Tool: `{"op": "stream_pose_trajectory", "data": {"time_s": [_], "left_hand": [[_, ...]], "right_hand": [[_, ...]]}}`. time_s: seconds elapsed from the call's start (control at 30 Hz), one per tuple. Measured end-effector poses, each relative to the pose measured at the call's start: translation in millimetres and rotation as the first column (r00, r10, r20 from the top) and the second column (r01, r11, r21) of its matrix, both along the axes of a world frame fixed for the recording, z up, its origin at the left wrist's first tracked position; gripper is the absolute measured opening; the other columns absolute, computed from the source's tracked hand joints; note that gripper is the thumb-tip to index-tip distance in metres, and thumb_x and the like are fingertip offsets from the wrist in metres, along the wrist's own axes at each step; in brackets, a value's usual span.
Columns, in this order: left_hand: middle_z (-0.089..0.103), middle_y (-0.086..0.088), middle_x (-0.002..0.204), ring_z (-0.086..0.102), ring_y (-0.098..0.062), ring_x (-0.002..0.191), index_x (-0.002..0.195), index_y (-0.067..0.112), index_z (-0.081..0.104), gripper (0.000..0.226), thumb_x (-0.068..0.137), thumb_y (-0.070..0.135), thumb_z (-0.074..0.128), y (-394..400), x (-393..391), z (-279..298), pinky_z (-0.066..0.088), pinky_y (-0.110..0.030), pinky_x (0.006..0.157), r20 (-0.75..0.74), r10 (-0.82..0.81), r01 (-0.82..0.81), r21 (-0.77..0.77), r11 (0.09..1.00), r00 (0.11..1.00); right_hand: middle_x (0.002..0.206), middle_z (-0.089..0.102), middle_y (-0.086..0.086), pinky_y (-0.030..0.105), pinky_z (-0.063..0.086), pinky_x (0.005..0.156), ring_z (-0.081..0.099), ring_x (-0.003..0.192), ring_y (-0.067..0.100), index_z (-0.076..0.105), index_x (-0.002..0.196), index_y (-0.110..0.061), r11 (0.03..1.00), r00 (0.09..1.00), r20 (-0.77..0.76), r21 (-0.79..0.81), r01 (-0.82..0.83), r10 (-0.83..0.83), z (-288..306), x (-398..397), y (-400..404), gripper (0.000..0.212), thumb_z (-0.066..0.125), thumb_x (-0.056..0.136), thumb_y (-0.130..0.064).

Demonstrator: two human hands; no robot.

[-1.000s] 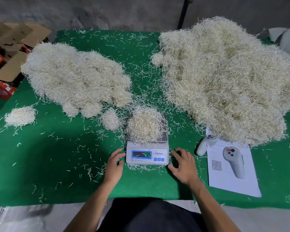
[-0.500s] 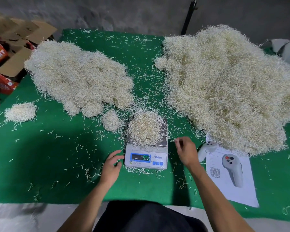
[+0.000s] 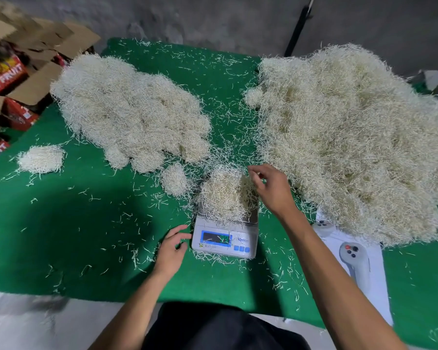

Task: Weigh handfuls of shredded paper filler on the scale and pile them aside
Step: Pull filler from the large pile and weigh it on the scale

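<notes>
A rounded clump (image 3: pixel 225 194) of shredded paper sits on the pan of the scale (image 3: pixel 225 238), near the worktop's (image 3: pixel 74 223) front edge; the clump has no clear long axis, its strands pointing every way and spilling over the pan's rim. The scale's display faces the person, but the digits are too blurred to read. The right hand (image 3: pixel 271 189) hovers over the clump's right side, fingers curled loosely with thumb and forefinger drawn close together; whether this grip pinches a few strands cannot be told. The left hand (image 3: pixel 171 251) rests on the green cloth just left of the scale, fingers relaxed and spread, holding nothing, its fingertips near the scale's corner. A large heap (image 3: pixel 352 137) of filler lies to the right, cut off by the frame's edge, and hides part of a white sheet (image 3: pixel 374 281) carrying two controllers (image 3: pixel 354 261). A flatter pile (image 3: pixel 132 112) of lumped handfuls lies left of centre, with one small clump (image 3: pixel 175 179) just beside the scale and another (image 3: pixel 41 159) well apart at far left. Loose strands litter the cloth. Cardboard boxes (image 3: pixel 15 79) stand beyond the left edge, blurred.
</notes>
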State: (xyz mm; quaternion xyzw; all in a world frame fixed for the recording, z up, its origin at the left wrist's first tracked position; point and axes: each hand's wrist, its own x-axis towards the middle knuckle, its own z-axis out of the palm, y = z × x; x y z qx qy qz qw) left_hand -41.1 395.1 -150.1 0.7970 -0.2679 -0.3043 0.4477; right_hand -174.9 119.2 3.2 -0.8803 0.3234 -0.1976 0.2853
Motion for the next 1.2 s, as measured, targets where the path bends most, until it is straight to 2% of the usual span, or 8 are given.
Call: {"op": "stream_pose_trajectory", "data": {"time_s": [0.17, 0.37, 0.47, 0.57, 0.73, 0.93, 1.1, 1.2], "left_hand": [[0.049, 0.017, 0.144, 0.046, -0.003, 0.133, 0.107, 0.02, 0.075, 0.031, 0.095, -0.003, 0.059, 1, 1, -2, 0.031, -0.017, 0.107, 0.013, -0.015, 0.015, 0.014, 1.0, 1.0], [0.048, 0.015, 0.147, 0.049, -0.001, 0.128, 0.111, 0.018, 0.074, 0.03, 0.096, -0.002, 0.059, 1, 1, 0, 0.037, 0.002, 0.084, 0.03, -0.034, 0.032, 0.044, 0.999, 0.999], [0.047, 0.016, 0.147, 0.046, -0.004, 0.133, 0.111, 0.019, 0.073, 0.028, 0.097, -0.001, 0.059, 0, 1, -2, 0.036, -0.014, 0.107, 0.051, -0.051, 0.048, 0.048, 0.998, 0.997], [0.047, 0.015, 0.146, 0.046, -0.007, 0.135, 0.112, 0.018, 0.073, 0.027, 0.097, 0.001, 0.058, 0, 1, -3, 0.033, -0.038, 0.118, 0.055, -0.059, 0.055, 0.067, 0.996, 0.997], [0.048, 0.014, 0.146, 0.049, -0.011, 0.133, 0.111, 0.018, 0.072, 0.025, 0.098, 0.002, 0.058, 0, 1, -3, 0.039, -0.035, 0.113, 0.056, -0.055, 0.051, 0.059, 0.997, 0.997], [0.046, 0.014, 0.148, 0.048, -0.016, 0.133, 0.112, 0.02, 0.071, 0.025, 0.098, 0.004, 0.057, 0, 1, -1, 0.038, -0.044, 0.114, 0.056, -0.058, 0.052, 0.09, 0.995, 0.997], [0.046, 0.012, 0.147, 0.046, -0.011, 0.135, 0.112, 0.02, 0.071, 0.027, 0.098, 0.002, 0.057, 0, 1, -1, 0.035, -0.026, 0.107, 0.092, -0.087, 0.08, 0.075, 0.994, 0.992], [0.045, 0.012, 0.148, 0.045, -0.012, 0.136, 0.113, 0.022, 0.07, 0.028, 0.097, 0.002, 0.059, 0, 1, -3, 0.034, -0.039, 0.116, 0.093, -0.078, 0.071, 0.078, 0.994, 0.993]], "right_hand": [[0.088, 0.07, -0.002, 0.029, 0.056, 0.059, 0.066, 0.065, 0.016, 0.068, 0.093, -0.016, 0.966, 0.969, 0.043, 0.099, 0.238, -0.243, -39, -31, 3, 0.026, 0.058, 0.103, -0.038], [0.071, 0.068, 0.007, 0.034, 0.051, 0.057, 0.06, 0.059, 0.022, 0.067, 0.087, -0.011, 0.833, 0.911, -0.165, 0.368, 0.413, -0.379, -124, -89, 57, 0.029, 0.052, 0.107, -0.024], [0.075, 0.069, -0.002, 0.025, 0.046, 0.058, 0.062, 0.065, 0.012, 0.066, 0.089, -0.018, 0.803, 0.892, -0.144, 0.392, 0.45, -0.429, -145, -106, 91, 0.023, 0.053, 0.106, -0.024], [0.073, 0.067, 0.0, 0.028, 0.048, 0.057, 0.063, 0.065, 0.018, 0.065, 0.088, -0.015, 0.806, 0.893, -0.161, 0.384, 0.449, -0.421, -144, -103, 94, 0.024, 0.053, 0.106, -0.023], [0.072, 0.068, 0.003, 0.029, 0.044, 0.056, 0.058, 0.06, 0.018, 0.066, 0.09, -0.012, 0.82, 0.903, -0.168, 0.378, 0.429, -0.395, -141, -104, 92, 0.022, 0.053, 0.105, -0.02], [0.088, 0.067, 0.002, 0.028, 0.048, 0.063, 0.056, 0.068, 0.012, 0.066, 0.105, -0.015, 0.834, 0.959, -0.275, 0.509, 0.212, -0.076, -125, -115, 80, 0.014, 0.058, 0.098, -0.006], [0.121, 0.049, 0.0, 0.028, 0.052, 0.09, 0.059, 0.099, 0.015, 0.052, 0.124, -0.019, 0.857, 0.88, -0.475, 0.461, 0.232, 0.018, -120, -111, 93, 0.068, 0.086, 0.075, -0.05], [0.126, 0.044, 0.002, 0.041, 0.054, 0.092, 0.06, 0.108, 0.023, 0.044, 0.13, -0.013, 0.918, 0.766, -0.639, 0.264, 0.296, -0.063, -122, -99, 111, 0.103, 0.07, 0.063, -0.087]]}}
